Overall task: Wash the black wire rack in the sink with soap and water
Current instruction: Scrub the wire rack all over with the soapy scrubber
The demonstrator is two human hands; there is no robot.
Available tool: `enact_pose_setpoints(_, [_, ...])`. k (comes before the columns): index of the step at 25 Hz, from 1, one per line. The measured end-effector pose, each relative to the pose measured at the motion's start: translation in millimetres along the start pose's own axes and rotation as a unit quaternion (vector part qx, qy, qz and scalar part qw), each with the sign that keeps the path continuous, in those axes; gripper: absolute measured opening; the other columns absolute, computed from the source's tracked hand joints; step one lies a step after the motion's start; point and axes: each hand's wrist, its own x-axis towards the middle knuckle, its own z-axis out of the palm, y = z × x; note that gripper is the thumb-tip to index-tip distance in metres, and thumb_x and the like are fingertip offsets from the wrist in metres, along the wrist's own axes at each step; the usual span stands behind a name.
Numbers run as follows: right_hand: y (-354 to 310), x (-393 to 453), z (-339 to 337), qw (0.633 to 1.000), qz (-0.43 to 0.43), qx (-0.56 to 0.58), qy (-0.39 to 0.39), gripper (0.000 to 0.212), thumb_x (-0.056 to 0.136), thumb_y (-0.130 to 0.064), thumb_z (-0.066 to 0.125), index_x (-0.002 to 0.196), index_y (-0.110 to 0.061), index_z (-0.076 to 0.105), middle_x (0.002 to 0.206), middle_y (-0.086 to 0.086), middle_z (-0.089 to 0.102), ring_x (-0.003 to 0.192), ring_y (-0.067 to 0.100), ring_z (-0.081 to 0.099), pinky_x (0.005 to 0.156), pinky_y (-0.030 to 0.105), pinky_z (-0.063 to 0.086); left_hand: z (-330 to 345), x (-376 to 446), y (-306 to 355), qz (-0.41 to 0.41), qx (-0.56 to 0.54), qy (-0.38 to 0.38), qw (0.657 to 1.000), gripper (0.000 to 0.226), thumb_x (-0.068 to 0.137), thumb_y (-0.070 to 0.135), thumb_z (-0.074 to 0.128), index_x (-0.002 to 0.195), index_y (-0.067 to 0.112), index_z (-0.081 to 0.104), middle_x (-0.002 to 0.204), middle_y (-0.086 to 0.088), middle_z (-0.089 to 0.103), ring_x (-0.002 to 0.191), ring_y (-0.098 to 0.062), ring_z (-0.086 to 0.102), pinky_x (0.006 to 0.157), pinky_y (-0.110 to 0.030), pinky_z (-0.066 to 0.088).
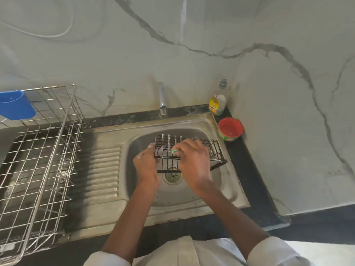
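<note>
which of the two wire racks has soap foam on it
The black wire rack held over the sink, white suds on its prongs; the large silver rack at left shows none.

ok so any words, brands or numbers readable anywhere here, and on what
Nothing can be read for certain.
Dish soap bottle: yellow label with a small red mark above it, print too small and blurred.
Red tub: green band with a red patch of lettering at the bottom edge, blurred and unreadable.
Black wire rack, sink, blue holder: no text visible.

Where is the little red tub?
In the head view, the red tub sits on the dark counter just right of the sink, in front of the soap bottle in the corner.
</note>
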Motion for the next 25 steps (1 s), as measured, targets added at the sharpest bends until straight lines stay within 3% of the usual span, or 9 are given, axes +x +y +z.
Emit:
enact_pose_setpoints(3, [44,-7,-16,0.994,0.083,-0.062,0.024,0.032,0.082,0.0,0.076,0.094,-0.029,0.077,0.096,-0.011,0.073,0.09,0.02,0.06,0.077,0.041,0.05,-12,3,3,-0.041,-0.03,0.022,0.998,0.017,0.102,0.022,0.071,0.087,0.016,0.069,0.071,0.008,0.069,0.057,-0.011,0.049,0.067,-0.024,0.04])
enact_pose_setpoints(6, [66,-16,-27,0.973,0.204,-0.104,0.013,0.029,0.085,-0.001,0.074,0.098,-0.027,0.078,0.1,-0.005,0.074,0.095,0.026,0.059,0.08,0.04,0.045,-19,6,0,-0.039,-0.034,0.035,0.998,0.017,0.102,0.021,0.071,0.086,0.015,0.067,0.073,0.006,0.066,0.059,-0.012,0.048,0.068,-0.023,0.037])
enact_pose_setpoints(9, [21,-18,-11,0.991,0.118,-0.067,-0.015,0.032,0.08,0.0,0.078,0.094,-0.028,0.076,0.095,-0.009,0.072,0.092,0.023,0.062,0.078,0.04,0.049,-16,2,-5,-0.024,-0.021,0.035,0.999,0.024,0.103,0.018,0.069,0.08,0.015,0.064,0.071,0.002,0.061,0.058,-0.011,0.048,0.058,-0.02,0.043])
enact_pose_setpoints(11, [-15,-21,1,0.998,0.026,-0.038,-0.036,0.033,0.078,0.0,0.079,0.093,-0.029,0.075,0.097,-0.013,0.072,0.094,0.019,0.061,0.081,0.039,0.047,-14,-2,-9,-0.007,-0.005,0.031,0.999,0.028,0.101,0.018,0.069,0.074,0.015,0.064,0.069,-0.001,0.059,0.05,-0.009,0.05,0.058,-0.027,0.043])
enact_pose_setpoints(14, [-8,-20,-1,0.999,0.014,-0.041,-0.025,0.035,0.08,0.001,0.079,0.098,-0.03,0.076,0.102,-0.013,0.073,0.098,0.017,0.062,0.084,0.037,0.042,-17,0,-7,-0.031,-0.018,0.043,0.998,0.023,0.1,0.019,0.071,0.078,0.014,0.066,0.069,0.0,0.06,0.053,-0.01,0.049,0.063,-0.027,0.039])
enact_pose_setpoints(18, [63,-31,-19,0.975,0.206,-0.071,0.034,0.026,0.089,-0.002,0.07,0.098,-0.026,0.074,0.102,-0.004,0.072,0.098,0.024,0.058,0.079,0.038,0.039,-28,5,-2,-0.072,-0.056,0.068,0.994,0.015,0.101,0.02,0.071,0.089,0.012,0.065,0.066,0.007,0.066,0.056,-0.012,0.045,0.063,-0.028,0.032])
enact_pose_setpoints(20, [60,-32,-20,0.964,0.258,-0.049,0.039,0.023,0.094,-0.005,0.065,0.099,-0.025,0.074,0.104,-0.003,0.071,0.1,0.025,0.057,0.083,0.042,0.044,-29,5,-2,-0.072,-0.058,0.066,0.994,0.019,0.101,0.02,0.07,0.085,0.014,0.063,0.067,0.009,0.065,0.055,-0.012,0.044,0.075,-0.033,0.039])
enact_pose_setpoints(22, [22,-32,-9,0.984,0.172,-0.04,0.02,0.023,0.091,-0.004,0.069,0.098,-0.026,0.074,0.101,-0.006,0.071,0.097,0.02,0.06,0.082,0.04,0.05,-27,5,-2,-0.067,-0.047,0.06,0.995,0.021,0.102,0.021,0.069,0.083,0.015,0.063,0.074,0.006,0.062,0.055,-0.012,0.045,0.089,-0.037,0.039])
enact_pose_setpoints(25, [-13,-35,2,0.998,-0.025,-0.018,-0.046,0.025,0.086,-0.004,0.075,0.097,-0.025,0.074,0.099,-0.011,0.071,0.096,0.015,0.06,0.084,0.036,0.047,-25,3,-4,-0.047,-0.022,0.036,0.998,0.024,0.102,0.02,0.069,0.078,0.015,0.065,0.067,0.004,0.061,0.053,-0.012,0.047,0.064,-0.026,0.046])
